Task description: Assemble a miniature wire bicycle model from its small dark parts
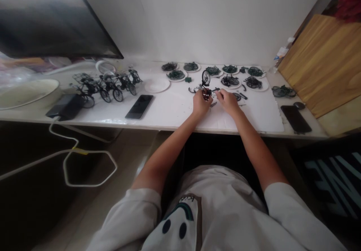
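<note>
Row of mini bikes [108, 87] on the surface [166, 111], likely lined up clear of our workspace | our left hand [201, 103]: fingers clamped on one bike [206, 81], wheel up, probably steadying it | our right hand [228, 102]: beside it, can't tell if fingers grip anything | parts plate [265, 86] beyond, likely keeping sets separate

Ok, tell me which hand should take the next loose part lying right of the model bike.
Probably the right hand: it is nearest the loose parts, while the left hand grips the model bike. Whether the right already pinches something is unclear.
</note>
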Demonstrator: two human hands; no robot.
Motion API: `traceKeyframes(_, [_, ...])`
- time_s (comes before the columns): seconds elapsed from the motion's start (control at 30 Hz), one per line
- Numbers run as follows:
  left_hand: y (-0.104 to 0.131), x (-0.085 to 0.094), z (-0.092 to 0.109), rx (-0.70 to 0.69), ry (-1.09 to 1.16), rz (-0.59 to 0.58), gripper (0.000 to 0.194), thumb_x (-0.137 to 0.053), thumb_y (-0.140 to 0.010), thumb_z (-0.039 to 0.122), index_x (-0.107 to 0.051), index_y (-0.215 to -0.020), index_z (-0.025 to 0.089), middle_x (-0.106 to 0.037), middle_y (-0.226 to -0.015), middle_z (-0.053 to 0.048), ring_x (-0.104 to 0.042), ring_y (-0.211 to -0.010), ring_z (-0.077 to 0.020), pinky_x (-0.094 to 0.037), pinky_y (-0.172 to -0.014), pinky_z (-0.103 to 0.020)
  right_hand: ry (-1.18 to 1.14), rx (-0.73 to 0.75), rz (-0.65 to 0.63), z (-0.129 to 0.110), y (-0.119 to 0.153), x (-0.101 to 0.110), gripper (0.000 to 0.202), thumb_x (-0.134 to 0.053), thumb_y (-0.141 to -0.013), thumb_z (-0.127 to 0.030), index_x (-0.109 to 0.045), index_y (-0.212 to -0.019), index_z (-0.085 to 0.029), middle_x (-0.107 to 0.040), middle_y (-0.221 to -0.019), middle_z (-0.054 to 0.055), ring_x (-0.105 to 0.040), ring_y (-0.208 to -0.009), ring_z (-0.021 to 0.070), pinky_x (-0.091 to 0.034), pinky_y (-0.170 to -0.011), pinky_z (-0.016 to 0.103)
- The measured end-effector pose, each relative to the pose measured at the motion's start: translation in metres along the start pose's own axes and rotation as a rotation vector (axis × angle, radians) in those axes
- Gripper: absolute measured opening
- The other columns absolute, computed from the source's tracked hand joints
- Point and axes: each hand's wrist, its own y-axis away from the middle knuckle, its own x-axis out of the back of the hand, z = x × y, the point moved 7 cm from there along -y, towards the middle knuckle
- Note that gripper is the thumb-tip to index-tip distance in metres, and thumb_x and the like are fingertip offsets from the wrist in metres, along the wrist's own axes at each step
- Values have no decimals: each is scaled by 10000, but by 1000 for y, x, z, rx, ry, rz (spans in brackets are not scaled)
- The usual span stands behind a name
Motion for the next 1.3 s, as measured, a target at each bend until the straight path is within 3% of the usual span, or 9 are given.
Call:
traceKeyframes(0.23, [-3,0,-6,-1,-55,12,261,-736,-867,89,-675,-1106,172,-790,-1074,-111,-734,-783,-173,-600,-779,-322,-99,-24,-63,-1,2,-5,355,-526,-1035,-623,-553,-1037,-269,-772,-969,92,-698,-848,270,-459,-759,362])
traceKeyframes(0.4, [-4,1,-8,-10,-75,28,277,-731,-861,79,-672,-1112,180,-781,-1074,-109,-735,-809,-182,-610,-802,-334,-95,-14,-93,1,1,-8,335,-503,-1058,-595,-555,-1008,-268,-754,-927,92,-686,-826,271,-439,-764,362])
traceKeyframes(0.7, [-2,0,-6,-51,-76,7,274,-730,-863,87,-666,-1110,187,-776,-1061,-104,-712,-777,-171,-605,-779,-336,13,-47,-80,2,0,-6,472,-449,-1092,-670,-567,-881,-265,-669,-732,60,-599,-707,248,-338,-686,338])
traceKeyframes(0.83, [-2,-1,-6,-65,-61,11,257,-740,-860,102,-662,-1088,190,-782,-1076,-108,-713,-769,-168,-606,-771,-335,-34,-52,-82,-1,1,-4,458,-415,-1106,-646,-569,-901,-267,-704,-799,86,-648,-792,270,-376,-716,344])
traceKeyframes(1.1, [-3,1,-5,-22,-43,20,277,-733,-853,96,-673,-1109,184,-782,-1060,-111,-729,-790,-182,-616,-784,-342,-183,-36,-62,2,2,-8,407,-518,-1039,-675,-543,-998,-271,-767,-961,99,-701,-883,273,-471,-788,372])
traceKeyframes(1.3, [-4,2,-5,-25,-37,11,291,-739,-844,111,-676,-1119,186,-778,-1041,-98,-721,-768,-170,-610,-773,-327,-127,-35,-57,4,2,-8,394,-524,-1057,-653,-574,-998,-266,-777,-970,107,-702,-857,275,-459,-797,372])
